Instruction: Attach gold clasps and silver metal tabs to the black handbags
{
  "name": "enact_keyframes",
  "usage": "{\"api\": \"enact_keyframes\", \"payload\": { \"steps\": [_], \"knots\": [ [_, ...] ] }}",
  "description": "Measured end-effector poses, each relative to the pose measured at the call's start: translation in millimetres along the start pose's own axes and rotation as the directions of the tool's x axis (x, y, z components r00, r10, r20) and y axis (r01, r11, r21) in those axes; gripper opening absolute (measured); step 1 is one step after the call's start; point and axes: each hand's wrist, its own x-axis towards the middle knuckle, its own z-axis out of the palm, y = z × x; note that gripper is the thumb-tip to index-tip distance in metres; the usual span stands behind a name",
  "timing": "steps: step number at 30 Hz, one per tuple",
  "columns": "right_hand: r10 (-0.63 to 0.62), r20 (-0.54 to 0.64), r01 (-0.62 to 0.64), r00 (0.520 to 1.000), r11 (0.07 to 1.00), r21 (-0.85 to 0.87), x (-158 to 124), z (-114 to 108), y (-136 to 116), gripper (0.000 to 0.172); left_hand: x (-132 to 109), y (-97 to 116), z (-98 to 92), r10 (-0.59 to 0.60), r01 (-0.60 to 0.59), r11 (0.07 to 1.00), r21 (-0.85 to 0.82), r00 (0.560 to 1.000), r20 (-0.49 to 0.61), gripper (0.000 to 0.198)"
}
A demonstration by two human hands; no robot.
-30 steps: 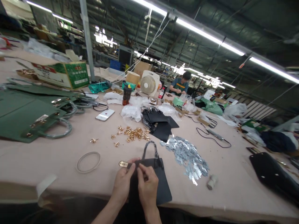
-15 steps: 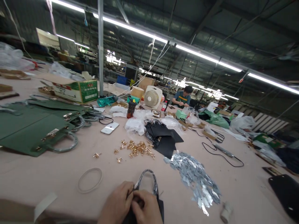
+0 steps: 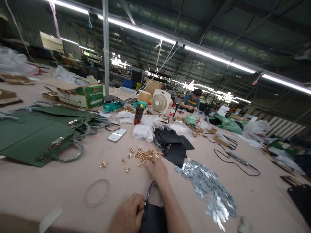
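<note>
A black bag panel (image 3: 153, 218) with a plastic-wrapped loop handle (image 3: 148, 194) is at the bottom edge. My left hand (image 3: 130, 213) is closed around its left side at the base of the handle, where a bit of gold metal shows by the thumb. My right hand (image 3: 156, 171) reaches over the handle to the near edge of a pile of small gold metal fittings (image 3: 145, 153). Its fingertips point down at the pile and are partly hidden, so I cannot see whether they grip a fitting. Several loose fittings (image 3: 104, 165) lie left of the pile.
Flat silver metal strips (image 3: 206, 181) are heaped on the right. Black panels (image 3: 175, 149) lie behind the fittings, a phone (image 3: 116, 135) left of them. Green bag panels (image 3: 36, 136) cover the left side. A clear ring (image 3: 97, 192) lies in front. A co-worker (image 3: 190, 103) sits beyond a fan (image 3: 160, 101).
My right hand has left the black bag panel and moved forward to the gold fittings. My left hand stays on the panel. The view has shifted slightly.
</note>
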Motion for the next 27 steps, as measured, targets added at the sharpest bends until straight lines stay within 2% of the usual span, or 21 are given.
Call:
{"api": "enact_keyframes", "payload": {
  "steps": [3,8,12,20,24,27],
  "knots": [
    [0.047,0.006,-0.046,0.999,0.997,-0.06,5,7,-4,0.033,0,-1,-0.5,-0.006,0.007,1.0,-0.01,1.0,0.017,0.025],
    [-0.002,0.018,0.002,1.0,0.999,-0.044,7,-1,3,0.007,-1,1,-1.0,-0.008,0.007,1.0,-0.008,1.0,-0.002,0.026],
    [-0.045,0.057,0.048,0.997,0.997,-0.052,3,-10,9,0.012,-2,0,0.8,-0.009,0.009,1.0,0.001,1.0,-0.004,0.023],
    [-0.121,0.219,0.134,0.968,0.99,-0.044,-12,-32,24,0.019,-3,-3,5.5,0.017,-0.017,1.0,0.015,1.0,-0.014,0.021],
    [-0.11,0.253,0.117,0.961,0.993,-0.013,-13,-40,28,0.013,-3,-4,7.5,0.029,-0.029,0.999,0.024,0.999,-0.015,0.02],
    [-0.076,0.216,0.069,0.974,0.997,0.039,-13,-41,30,0.012,-2,-6,8.6,0.053,-0.052,0.998,0.048,0.998,-0.021,0.022]
  ]
}}
